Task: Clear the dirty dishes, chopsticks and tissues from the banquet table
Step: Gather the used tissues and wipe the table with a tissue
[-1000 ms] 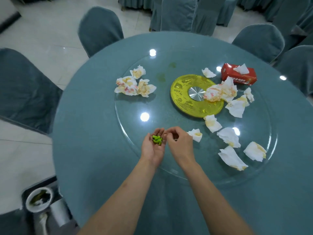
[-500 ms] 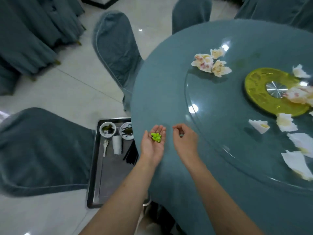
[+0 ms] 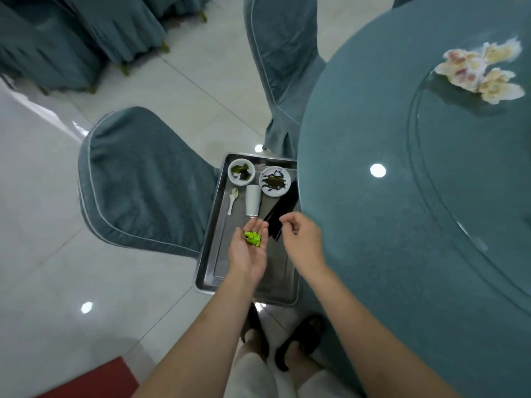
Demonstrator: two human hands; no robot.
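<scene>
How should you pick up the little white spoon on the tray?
Pinch the spoon by its thin handle, the end nearer the person, coming straight down from above. It lies flat on the tray, bowl end toward the dishes, with the white cup close on its right, so the left side is freer.

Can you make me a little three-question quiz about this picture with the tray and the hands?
1. True or false: the left hand carries green bits on its palm.
2. What lies on the metal tray: A) a red box, B) black chopsticks, C) a bottle?
3. Where are the crumpled tissues?

Key: 1. True. 2. B. 3. On the table's glass turntable.
</scene>
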